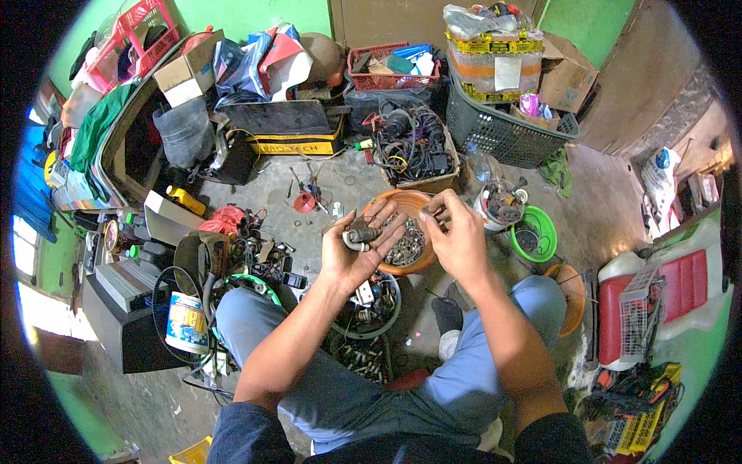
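My left hand (pixel 348 251) is turned palm up with its fingers stretched out. Across the palm and finger bases lies a small dark grey cylindrical metal part (pixel 363 233) with a pale curved piece at its lower end. My right hand (pixel 460 240) is raised opposite, thumb and fingers drawn together in a pinch; a tiny dark thing seems to be at the fingertips, too small to name. Just beyond and below both hands stands an orange basin (pixel 421 268) of small metal hardware (pixel 407 249), partly hidden by them.
Between my knees is a grey tub (pixel 394 313) of mixed parts. A green bucket (pixel 547 232) and a white bucket (pixel 491 219) stand to the right. Farther off are a box of cables (pixel 410 147) and a grey basket (pixel 514 143). Clutter lines the left.
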A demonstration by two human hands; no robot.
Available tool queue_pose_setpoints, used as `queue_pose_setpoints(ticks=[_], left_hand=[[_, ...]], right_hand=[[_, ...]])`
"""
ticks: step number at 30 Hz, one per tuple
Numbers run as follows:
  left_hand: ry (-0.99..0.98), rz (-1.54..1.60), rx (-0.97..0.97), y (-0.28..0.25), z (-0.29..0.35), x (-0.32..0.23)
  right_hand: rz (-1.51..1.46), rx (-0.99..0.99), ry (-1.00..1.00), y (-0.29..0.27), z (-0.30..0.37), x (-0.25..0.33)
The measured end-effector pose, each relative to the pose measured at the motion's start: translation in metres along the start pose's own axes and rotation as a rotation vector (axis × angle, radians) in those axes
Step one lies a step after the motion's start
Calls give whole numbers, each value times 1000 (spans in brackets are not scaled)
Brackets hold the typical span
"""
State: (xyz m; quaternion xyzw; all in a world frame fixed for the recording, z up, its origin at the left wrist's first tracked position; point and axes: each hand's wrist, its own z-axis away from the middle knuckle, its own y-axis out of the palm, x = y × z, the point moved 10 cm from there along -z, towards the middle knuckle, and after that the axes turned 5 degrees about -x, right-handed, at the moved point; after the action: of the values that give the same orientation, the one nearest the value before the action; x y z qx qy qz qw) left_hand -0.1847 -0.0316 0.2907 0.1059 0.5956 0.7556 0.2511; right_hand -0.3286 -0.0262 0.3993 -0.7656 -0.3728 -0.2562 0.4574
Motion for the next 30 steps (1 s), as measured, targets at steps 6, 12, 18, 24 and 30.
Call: queue_pose_setpoints(ticks=[6, 12, 18, 24, 30], left_hand=[[7, -33, -101, -15, 1, -4], [28, -37, -189, -34, -3, -14], [86, -44, -285, -63, 4, -28], [140, -95, -343, -83, 35, -44], [115, -57, -321, -96, 73, -46]], right_hand=[[-18, 1, 14, 4, -5, -8], [-62, 64, 55, 15, -1, -18], [106, 454, 142, 85, 42, -50], [266, 713, 141, 159, 110, -75], [284, 786, 87, 199, 145, -66]])
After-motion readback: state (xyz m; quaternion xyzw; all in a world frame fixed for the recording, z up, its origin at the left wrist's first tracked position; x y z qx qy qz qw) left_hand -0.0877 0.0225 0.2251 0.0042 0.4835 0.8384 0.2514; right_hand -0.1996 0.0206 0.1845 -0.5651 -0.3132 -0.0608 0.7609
